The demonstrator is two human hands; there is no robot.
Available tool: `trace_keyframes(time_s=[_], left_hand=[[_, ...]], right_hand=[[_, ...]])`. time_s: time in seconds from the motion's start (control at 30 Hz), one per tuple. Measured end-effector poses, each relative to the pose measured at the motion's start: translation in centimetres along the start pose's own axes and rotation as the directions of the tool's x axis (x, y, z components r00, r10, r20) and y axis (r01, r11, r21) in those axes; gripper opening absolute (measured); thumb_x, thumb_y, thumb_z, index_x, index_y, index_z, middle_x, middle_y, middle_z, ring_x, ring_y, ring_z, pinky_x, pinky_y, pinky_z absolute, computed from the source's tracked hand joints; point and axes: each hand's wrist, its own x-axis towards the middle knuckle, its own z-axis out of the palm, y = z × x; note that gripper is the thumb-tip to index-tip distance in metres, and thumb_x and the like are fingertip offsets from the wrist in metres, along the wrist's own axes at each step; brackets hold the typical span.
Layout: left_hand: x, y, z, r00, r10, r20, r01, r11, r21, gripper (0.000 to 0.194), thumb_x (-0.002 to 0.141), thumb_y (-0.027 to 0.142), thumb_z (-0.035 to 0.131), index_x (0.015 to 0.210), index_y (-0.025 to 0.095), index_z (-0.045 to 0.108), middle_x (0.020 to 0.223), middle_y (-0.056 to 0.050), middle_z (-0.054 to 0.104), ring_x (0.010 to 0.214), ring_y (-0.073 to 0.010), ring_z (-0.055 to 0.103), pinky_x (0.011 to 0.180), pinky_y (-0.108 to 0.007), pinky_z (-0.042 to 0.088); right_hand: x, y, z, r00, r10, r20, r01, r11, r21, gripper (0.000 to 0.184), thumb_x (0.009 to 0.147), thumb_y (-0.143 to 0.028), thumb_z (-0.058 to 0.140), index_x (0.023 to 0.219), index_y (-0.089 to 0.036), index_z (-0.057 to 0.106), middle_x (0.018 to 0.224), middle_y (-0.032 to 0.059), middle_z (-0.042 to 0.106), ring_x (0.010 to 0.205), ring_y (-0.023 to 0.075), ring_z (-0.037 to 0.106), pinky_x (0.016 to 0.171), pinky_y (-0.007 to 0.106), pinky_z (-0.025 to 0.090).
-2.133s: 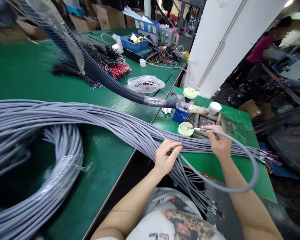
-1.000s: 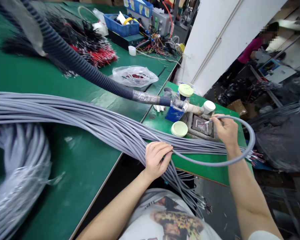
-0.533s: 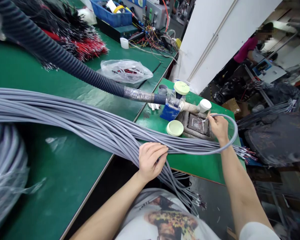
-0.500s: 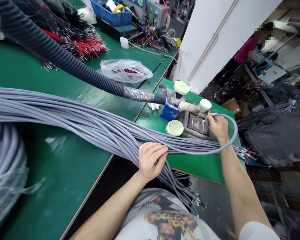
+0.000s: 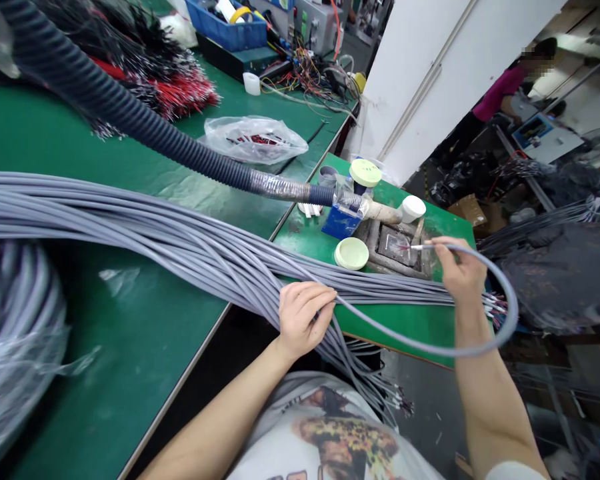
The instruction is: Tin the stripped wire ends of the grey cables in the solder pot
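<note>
In my right hand (image 5: pixel 461 270) a grey cable (image 5: pixel 511 307) is pinched near its stripped end. Its white sleeve and thin bare wires point left, over a square solder pot (image 5: pixel 395 245) with a crusted rim. From there the cable loops out to the right and back under my right wrist to my left hand (image 5: pixel 305 317). The fingers of that hand are curled around the same cable, at the front side of a thick bundle of grey cables (image 5: pixel 180 233). Across the green table the bundle lies lengthwise, its stripped ends beyond my right wrist.
A ribbed dark hose (image 5: pixel 145 133) ends in a nozzle by the pot. Around it stand a pale green dish (image 5: pixel 351 254), a blue box (image 5: pixel 341 221) and a white cup (image 5: pixel 413 209). A plastic bag (image 5: pixel 255 140) lies farther back. A person in pink (image 5: pixel 500 93) works at the far right.
My right hand has drawn back to the right and slightly down, pulling the cable's end away from the pot's middle. The cable loop has swung wider and lower. My left hand stays in place.
</note>
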Motion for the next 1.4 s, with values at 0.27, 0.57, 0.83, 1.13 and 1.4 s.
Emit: trace_keyframes(time_s=[0.27,0.57,0.83,1.13,1.4], left_hand=[[1.1,6.1,1.9,0.800,-0.403,0.444,0.598,0.582,-0.551,0.022,0.088,0.030,0.057,0.099,0.018,0.071,0.079,-0.008,0.073,0.074,-0.0176,0.061,0.067,-0.030,0.047],[1.3,8.8,4.2,0.394,-0.509,0.765,0.889,0.000,-0.458,0.031,0.073,0.047,0.071,0.081,0.017,0.077,0.064,-0.003,0.069,0.055,-0.0106,0.050,0.052,-0.022,0.034],[0.6,9.4,4.4,0.401,-0.538,0.741,0.878,-0.005,-0.479,0.026,0.071,0.042,0.074,0.070,0.016,0.075,0.069,-0.003,0.071,0.062,-0.0122,0.057,0.063,-0.025,0.045],[-0.1,9.3,4.7,0.402,-0.575,0.712,0.882,0.034,-0.471,0.028,0.069,0.041,0.076,0.065,0.014,0.071,0.065,-0.003,0.070,0.060,-0.0114,0.057,0.062,-0.024,0.044],[0.0,9.9,4.9,0.395,-0.548,0.737,0.884,0.010,-0.467,0.031,0.069,0.042,0.075,0.063,0.012,0.070,0.062,-0.002,0.067,0.056,-0.0090,0.053,0.060,-0.021,0.042]], right_hand=[[-10.9,-5.0,-2.6,0.944,-0.320,0.084,0.283,0.911,0.300,0.042,0.080,-0.021,0.064,0.119,-0.037,0.063,0.114,0.0033,0.069,0.104,0.0302,0.064,0.092,0.060,0.048],[-17.3,-4.1,-1.9,0.922,-0.325,0.212,0.249,0.915,0.318,0.054,0.082,-0.016,0.059,0.131,-0.038,0.053,0.117,0.0033,0.068,0.118,0.0305,0.057,0.093,0.062,0.048],[-19.0,-4.0,-1.7,0.930,-0.296,0.220,0.203,0.908,0.366,0.059,0.080,-0.010,0.059,0.132,-0.035,0.052,0.120,0.0052,0.067,0.119,0.0311,0.056,0.090,0.061,0.050],[-19.3,-4.1,-1.7,0.933,-0.269,0.239,0.132,0.874,0.467,0.053,0.083,-0.005,0.047,0.127,-0.032,0.058,0.121,0.0073,0.066,0.117,0.0297,0.057,0.087,0.054,0.053],[-18.6,-5.8,-2.1,0.948,0.178,0.263,-0.285,0.842,0.458,0.022,0.086,-0.016,0.056,0.101,-0.025,0.068,0.088,0.0032,0.070,0.080,0.0186,0.065,0.072,0.032,0.051]])
